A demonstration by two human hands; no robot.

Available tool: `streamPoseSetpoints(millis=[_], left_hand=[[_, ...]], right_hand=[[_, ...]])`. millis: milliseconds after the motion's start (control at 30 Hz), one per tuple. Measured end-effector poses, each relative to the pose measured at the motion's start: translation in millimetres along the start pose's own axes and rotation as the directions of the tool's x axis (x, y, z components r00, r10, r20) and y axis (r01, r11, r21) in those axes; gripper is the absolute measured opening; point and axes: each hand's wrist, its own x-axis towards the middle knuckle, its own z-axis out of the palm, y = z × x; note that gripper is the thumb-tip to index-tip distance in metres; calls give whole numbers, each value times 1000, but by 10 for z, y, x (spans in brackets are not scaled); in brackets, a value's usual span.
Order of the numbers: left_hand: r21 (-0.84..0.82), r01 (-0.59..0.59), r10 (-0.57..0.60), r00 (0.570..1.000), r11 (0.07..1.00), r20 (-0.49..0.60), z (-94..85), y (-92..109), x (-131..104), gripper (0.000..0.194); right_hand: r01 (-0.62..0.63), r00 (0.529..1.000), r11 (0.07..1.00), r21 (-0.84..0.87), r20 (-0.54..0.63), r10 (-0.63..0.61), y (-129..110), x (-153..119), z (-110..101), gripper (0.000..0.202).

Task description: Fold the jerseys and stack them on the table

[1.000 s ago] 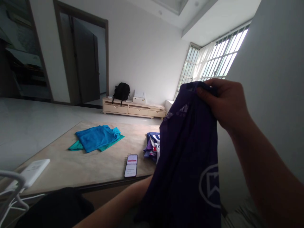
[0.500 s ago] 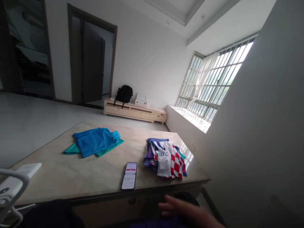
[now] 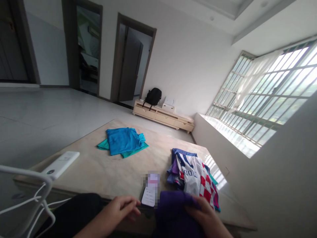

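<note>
A dark purple cloth [image 3: 174,211] is gripped at its right side by my right hand [image 3: 204,211], in front of the table's near edge. My left hand [image 3: 125,208] holds nothing, its fingers loosely bent and apart, just left of a phone [image 3: 149,191] with a lit screen. Behind the purple cloth lies a pile of clothes with a white and red checked shirt [image 3: 194,172] on top. Blue folded clothing [image 3: 123,140] rests on teal cloth [image 3: 133,152] farther back on the left part of the marble table [image 3: 99,172].
A white power bank [image 3: 63,163] with white cables lies at the table's left. A thick white curved bar [image 3: 24,170] crosses the lower left. A low cabinet [image 3: 163,117] holding a black backpack [image 3: 153,96] and a white box stands by the far wall.
My view has swung left, so the scene sits farther right. My left hand has come into view. The purple cloth, barely visible before, is now raised in my right hand.
</note>
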Motion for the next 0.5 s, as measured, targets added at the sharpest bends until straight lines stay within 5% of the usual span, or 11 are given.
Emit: streamPoseSetpoints(millis=[133,267,367,500], left_hand=[[314,73,15,963,946,-269,-697,-423,611,38],[497,187,58,898,847,-436,-1248,-623,1299,29],[594,235,101,874,769,-476,-1521,-797,1686,33],[667,303,79,874,680,-479,-1808,-1103,1943,34]], right_hand=[[22,956,912,410,-275,100,-273,907,-604,42],[81,883,883,462,-444,151,35,1529,-1090,28],[-7,835,907,421,-497,237,660,1482,-1129,32],[-151,764,931,332,-558,323,1470,1077,-1061,42]])
